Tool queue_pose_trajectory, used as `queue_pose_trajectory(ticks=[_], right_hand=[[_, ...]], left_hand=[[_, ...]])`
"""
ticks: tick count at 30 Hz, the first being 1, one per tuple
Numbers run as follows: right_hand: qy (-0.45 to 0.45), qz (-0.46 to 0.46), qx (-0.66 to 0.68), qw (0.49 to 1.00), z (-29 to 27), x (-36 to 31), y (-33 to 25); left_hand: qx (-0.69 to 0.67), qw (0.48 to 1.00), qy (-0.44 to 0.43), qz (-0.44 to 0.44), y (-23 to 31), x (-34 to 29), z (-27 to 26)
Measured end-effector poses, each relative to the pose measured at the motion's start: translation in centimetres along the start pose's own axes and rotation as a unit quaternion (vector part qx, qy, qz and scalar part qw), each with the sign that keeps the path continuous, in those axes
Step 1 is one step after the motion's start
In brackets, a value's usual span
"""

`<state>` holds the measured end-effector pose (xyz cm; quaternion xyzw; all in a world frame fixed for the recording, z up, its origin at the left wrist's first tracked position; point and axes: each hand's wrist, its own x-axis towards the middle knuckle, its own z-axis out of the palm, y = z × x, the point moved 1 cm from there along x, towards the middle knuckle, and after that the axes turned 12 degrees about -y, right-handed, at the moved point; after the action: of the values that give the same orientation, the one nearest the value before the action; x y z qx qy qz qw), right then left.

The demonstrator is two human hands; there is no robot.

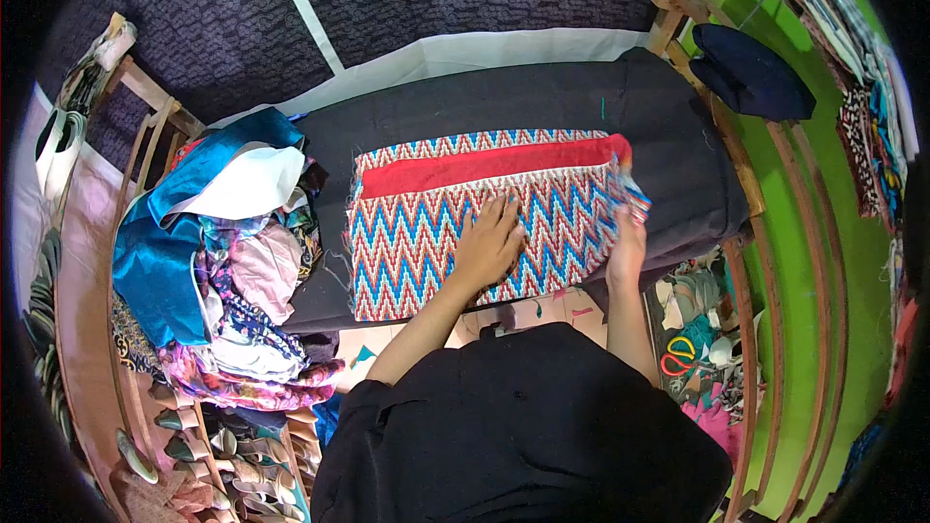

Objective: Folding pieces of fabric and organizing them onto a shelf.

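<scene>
A zigzag-patterned cloth (pixel 417 261) in red, white and blue lies spread over the black-covered table (pixel 668 126). A red strip (pixel 465 167) runs lengthwise across its upper part. My left hand (pixel 489 240) rests on the middle of the cloth, palm down and fingers apart, holding nothing. At the cloth's right end, my right hand (pixel 628 240) pinches the edge, which is lifted and bunched above the fingers. Part of that right edge folds over and hides what is under it.
A heap of fabrics (pixel 252 252), teal, white, pink and patterned, sits on the left. A dark folded cloth (pixel 751 73) hangs over the wooden rail at right. Scissors with yellow and red handles (pixel 678 356) lie low on the right. Shoes (pixel 257 470) stand at lower left.
</scene>
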<state>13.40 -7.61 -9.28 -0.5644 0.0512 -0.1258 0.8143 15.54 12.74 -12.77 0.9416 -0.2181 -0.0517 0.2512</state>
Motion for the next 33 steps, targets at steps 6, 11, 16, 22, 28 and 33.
queue_pose_trajectory(ticks=[6, 11, 16, 22, 28, 33], right_hand=[[-0.571, 0.044, -0.560, 0.599, 6.7, -1.4, 2.1], [-0.510, -0.006, -0.597, 0.620, 7.2, -4.1, 4.3], [-0.540, -0.001, -0.579, 0.611, 6.7, -4.7, 4.3], [-0.650, 0.044, -0.428, 0.626, 5.4, -3.2, 3.2], [-0.155, -0.016, -0.536, 0.830, 1.6, 1.5, 2.8], [-0.235, 0.145, -0.423, 0.863, 1.5, 5.5, 3.4]], left_hand=[[-0.567, 0.818, 0.094, 0.038, -4.2, 0.2, -0.1], [-0.566, 0.813, 0.137, -0.013, -3.1, -0.7, -1.6], [-0.309, 0.939, 0.154, -0.011, -2.4, -1.1, -1.7], [-0.386, 0.907, 0.169, 0.021, -0.8, -1.2, -3.6], [-0.057, 0.997, 0.049, -0.025, 1.5, -1.5, -0.6], [0.065, 0.997, -0.028, 0.007, 3.6, -2.7, 0.3]])
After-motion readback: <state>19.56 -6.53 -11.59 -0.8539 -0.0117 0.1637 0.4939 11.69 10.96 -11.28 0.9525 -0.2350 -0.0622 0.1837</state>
